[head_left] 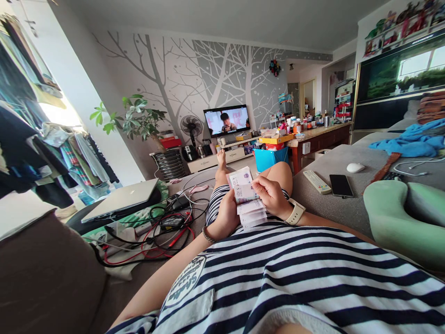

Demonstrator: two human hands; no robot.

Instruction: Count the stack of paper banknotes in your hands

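Observation:
A bundle of banknotes (242,182) is held over my lap in the head view. My left hand (226,212) is closed on its left side, with the thumb along the notes. With thumb and fingers pinched together, my right hand (270,195) grips the right edge of the notes near the middle. Several notes fan downward in steps below the hands, their lower ends over my striped clothing (274,260). The upper part of the bundle stands up above my fingers. A light-coloured watch (295,212) is on my right wrist.
On the sofa to the right lie a remote control (316,182), a black phone (341,185), a white mouse (355,168) and a green neck pillow (385,208). To the left are a laptop (121,199) and tangled cables (170,222). A blue box (270,159) stands ahead.

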